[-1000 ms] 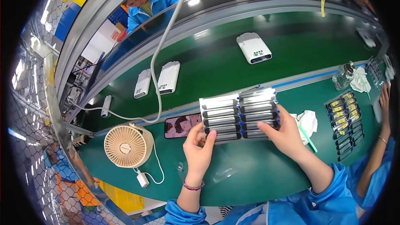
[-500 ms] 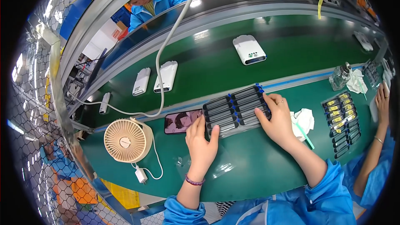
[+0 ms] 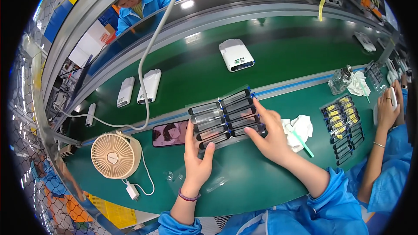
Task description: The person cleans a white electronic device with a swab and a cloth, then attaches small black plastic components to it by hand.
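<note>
Between my hands is a clear plastic tray (image 3: 226, 119) with two columns of long black-rimmed strips, see-through in their middles, and small blue bits at the column ends. It is held tilted above the green table. My left hand (image 3: 198, 161) grips its left edge, the thumb over the near corner and the fingers partly behind. On the right edge, my right hand (image 3: 272, 137) has its thumb in front and its fingers along the side. A phone (image 3: 167, 134) lies just left of the tray. Crumpled white tissue (image 3: 300, 130) and a green stick (image 3: 303, 143) lie beside my right hand.
A beige fan (image 3: 115, 155) with a white cable stands at the left. White devices (image 3: 236, 55) rest on the green belt (image 3: 191, 65) beyond. Rightward are another strip tray (image 3: 344, 126), a glass bottle (image 3: 340, 80) and a co-worker's hand (image 3: 387, 109) holding a white device.
The tray has tilted, and the strips' see-through middles now show. My view has shifted, so the surroundings sit further left. The co-worker's hand now holds up a white device.
</note>
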The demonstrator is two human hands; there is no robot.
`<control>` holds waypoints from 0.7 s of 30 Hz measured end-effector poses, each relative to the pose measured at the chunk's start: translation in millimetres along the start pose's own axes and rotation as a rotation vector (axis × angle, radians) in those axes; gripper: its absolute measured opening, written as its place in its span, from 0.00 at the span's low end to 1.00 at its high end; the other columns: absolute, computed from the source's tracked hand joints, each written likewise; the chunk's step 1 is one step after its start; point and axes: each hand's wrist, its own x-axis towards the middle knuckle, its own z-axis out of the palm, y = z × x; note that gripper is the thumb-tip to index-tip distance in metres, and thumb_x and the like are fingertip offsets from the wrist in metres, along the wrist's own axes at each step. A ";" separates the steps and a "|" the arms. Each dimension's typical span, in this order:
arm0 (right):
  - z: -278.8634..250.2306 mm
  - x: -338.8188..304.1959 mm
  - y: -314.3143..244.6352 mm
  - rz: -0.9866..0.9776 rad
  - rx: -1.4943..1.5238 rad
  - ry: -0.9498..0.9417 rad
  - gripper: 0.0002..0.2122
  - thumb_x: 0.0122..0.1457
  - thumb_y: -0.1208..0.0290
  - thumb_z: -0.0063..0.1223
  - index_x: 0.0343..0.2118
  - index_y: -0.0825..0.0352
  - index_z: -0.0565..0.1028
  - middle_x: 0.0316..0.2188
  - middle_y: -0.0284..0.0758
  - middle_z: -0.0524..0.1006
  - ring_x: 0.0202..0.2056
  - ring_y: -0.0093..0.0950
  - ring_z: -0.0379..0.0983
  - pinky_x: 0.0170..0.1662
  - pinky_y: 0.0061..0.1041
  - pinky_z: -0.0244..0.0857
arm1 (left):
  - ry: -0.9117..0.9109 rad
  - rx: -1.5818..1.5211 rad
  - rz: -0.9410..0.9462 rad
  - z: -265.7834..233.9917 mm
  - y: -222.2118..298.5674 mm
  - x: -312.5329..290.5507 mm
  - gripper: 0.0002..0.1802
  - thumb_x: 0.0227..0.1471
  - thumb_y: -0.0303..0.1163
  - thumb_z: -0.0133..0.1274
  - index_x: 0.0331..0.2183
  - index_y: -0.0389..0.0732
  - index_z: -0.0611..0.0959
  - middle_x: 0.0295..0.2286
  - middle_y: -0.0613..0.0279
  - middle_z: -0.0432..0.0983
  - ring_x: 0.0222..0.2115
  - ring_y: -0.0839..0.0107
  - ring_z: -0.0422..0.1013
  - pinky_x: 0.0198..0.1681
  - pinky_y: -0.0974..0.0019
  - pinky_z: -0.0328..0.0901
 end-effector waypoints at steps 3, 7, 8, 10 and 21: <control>6.1 2.2 -2.8 0.021 0.441 0.036 0.31 0.52 0.81 0.50 0.58 0.66 0.50 0.40 0.40 0.73 0.40 0.27 0.70 0.44 0.22 0.61 | -0.013 -0.194 -0.099 -8.0 -9.6 -1.7 0.30 0.50 0.19 0.47 0.53 0.34 0.55 0.43 0.53 0.68 0.44 0.64 0.69 0.47 0.68 0.59; 1.2 0.1 -12.7 0.124 0.700 -0.006 0.27 0.54 0.82 0.46 0.55 0.66 0.48 0.32 0.42 0.75 0.35 0.28 0.74 0.42 0.24 0.66 | -0.025 -0.394 -0.173 -20.9 -10.7 -1.7 0.19 0.51 0.20 0.46 0.46 0.32 0.66 0.41 0.55 0.69 0.41 0.63 0.71 0.45 0.66 0.62; -1.4 0.5 -15.3 0.157 0.703 -0.040 0.22 0.55 0.82 0.45 0.52 0.67 0.53 0.32 0.43 0.75 0.35 0.29 0.74 0.40 0.26 0.68 | 0.033 -0.364 -0.164 -21.7 -7.7 -2.4 0.12 0.53 0.24 0.45 0.41 0.34 0.71 0.36 0.58 0.72 0.37 0.61 0.72 0.42 0.62 0.65; -5.5 0.9 -12.2 0.249 0.848 -0.151 0.19 0.55 0.82 0.45 0.49 0.67 0.57 0.32 0.42 0.75 0.35 0.30 0.75 0.39 0.26 0.69 | 0.023 -0.377 -0.180 -28.0 -11.2 -2.3 0.11 0.54 0.27 0.44 0.40 0.34 0.71 0.35 0.58 0.73 0.36 0.62 0.73 0.42 0.61 0.67; -7.1 -8.6 -21.2 0.639 0.916 -0.247 0.08 0.61 0.66 0.41 0.39 0.63 0.64 0.20 0.35 0.73 0.19 0.26 0.73 0.20 0.20 0.63 | -0.140 -0.517 -0.390 -36.6 2.6 -2.7 0.15 0.58 0.34 0.40 0.42 0.34 0.70 0.30 0.50 0.75 0.30 0.63 0.75 0.28 0.66 0.72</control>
